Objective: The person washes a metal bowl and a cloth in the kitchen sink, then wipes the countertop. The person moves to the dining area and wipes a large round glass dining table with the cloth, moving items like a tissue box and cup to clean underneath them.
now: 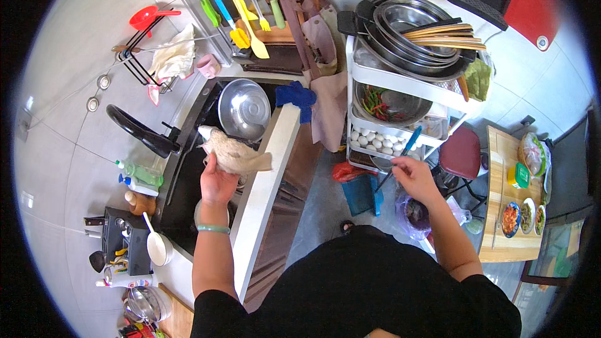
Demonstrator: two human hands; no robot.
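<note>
My left hand, with a pale green bangle at the wrist, holds what looks like a pale tan fish over the black sink. Its flared tail end reaches the white counter edge. Past it, a shiny metal bowl sits tilted in the sink. My right hand hangs over the floor with curled fingers. Its fingertips overlap the blue-gripped handle of a blue dustpan; whether they touch it or hold anything I cannot tell. Below is a bin with a purple bag.
A white tiered cart carries nested metal pans, chopsticks, chillies and eggs. A black faucet arches beside the sink. At right stand a red stool and a wooden table with filled dishes.
</note>
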